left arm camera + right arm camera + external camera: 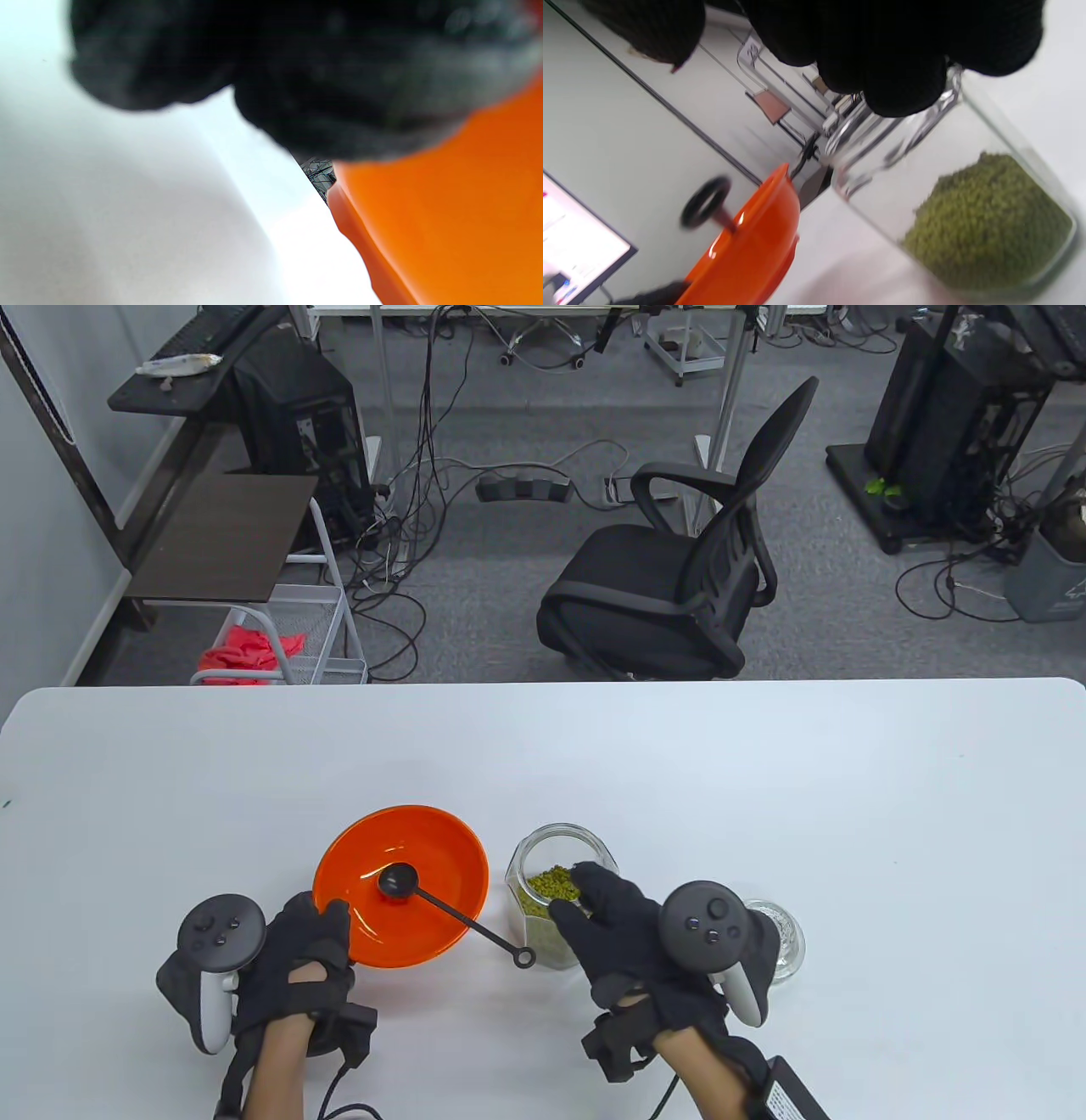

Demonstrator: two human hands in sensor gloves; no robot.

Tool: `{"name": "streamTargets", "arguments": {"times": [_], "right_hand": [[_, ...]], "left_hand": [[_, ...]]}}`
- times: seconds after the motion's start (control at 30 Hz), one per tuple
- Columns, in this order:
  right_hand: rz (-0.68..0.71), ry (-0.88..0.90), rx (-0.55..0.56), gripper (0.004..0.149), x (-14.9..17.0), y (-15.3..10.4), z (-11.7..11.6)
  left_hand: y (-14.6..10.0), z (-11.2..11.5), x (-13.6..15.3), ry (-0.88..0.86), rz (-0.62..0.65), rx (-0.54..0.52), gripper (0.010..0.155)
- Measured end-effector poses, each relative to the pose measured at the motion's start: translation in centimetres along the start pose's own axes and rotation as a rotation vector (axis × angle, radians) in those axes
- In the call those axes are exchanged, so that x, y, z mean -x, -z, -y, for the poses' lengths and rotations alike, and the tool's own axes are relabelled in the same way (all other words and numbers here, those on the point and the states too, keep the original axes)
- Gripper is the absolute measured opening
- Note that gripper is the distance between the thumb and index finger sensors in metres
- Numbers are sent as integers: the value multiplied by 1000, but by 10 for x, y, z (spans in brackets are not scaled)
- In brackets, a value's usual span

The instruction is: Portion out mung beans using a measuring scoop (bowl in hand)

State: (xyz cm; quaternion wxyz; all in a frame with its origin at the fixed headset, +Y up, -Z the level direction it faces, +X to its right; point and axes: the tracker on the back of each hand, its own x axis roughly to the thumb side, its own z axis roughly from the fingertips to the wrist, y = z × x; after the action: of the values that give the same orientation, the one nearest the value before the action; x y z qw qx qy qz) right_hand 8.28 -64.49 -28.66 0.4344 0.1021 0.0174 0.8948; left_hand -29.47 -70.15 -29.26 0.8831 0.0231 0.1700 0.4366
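An orange bowl (441,857) sits at the table's near left; its outer wall fills the left wrist view (458,220). A black measuring scoop (396,881) lies in it, empty, its handle ring (524,959) sticking out over the rim toward the jar. My left hand (333,918) grips the bowl's near rim, thumb on top. A glass jar (543,848) holds mung beans (550,886), also in the right wrist view (984,220). My right hand (579,892) holds the jar at its open mouth, fingers (903,84) on the rim.
A glass lid (785,937) lies on the table just right of my right hand. The white table (764,797) stretches far and right. An office chair (670,585) stands beyond the far edge.
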Motion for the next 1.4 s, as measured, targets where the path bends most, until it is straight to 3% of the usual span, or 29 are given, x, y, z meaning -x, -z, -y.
{"name": "streamTargets", "arguments": {"times": [0.13, 0.33, 0.7, 1.0, 1.4], "right_hand": [[-41, 10, -140, 64, -5, 8, -20], [-84, 16, -217, 62, -8, 14, -41], [-91, 57, -187, 43, -10, 17, -48], [-51, 85, -57, 42, -13, 7, -22], [-24, 66, 204, 40, -21, -8, 49]], "left_hand": [[0, 0, 0, 7, 8, -12, 52], [0, -1, 1, 0, 8, -19, 52], [-1, -1, 1, 20, 18, -28, 52], [-1, 1, 1, 23, 21, -17, 52], [4, 13, 6, 59, -1, 20, 52]]}}
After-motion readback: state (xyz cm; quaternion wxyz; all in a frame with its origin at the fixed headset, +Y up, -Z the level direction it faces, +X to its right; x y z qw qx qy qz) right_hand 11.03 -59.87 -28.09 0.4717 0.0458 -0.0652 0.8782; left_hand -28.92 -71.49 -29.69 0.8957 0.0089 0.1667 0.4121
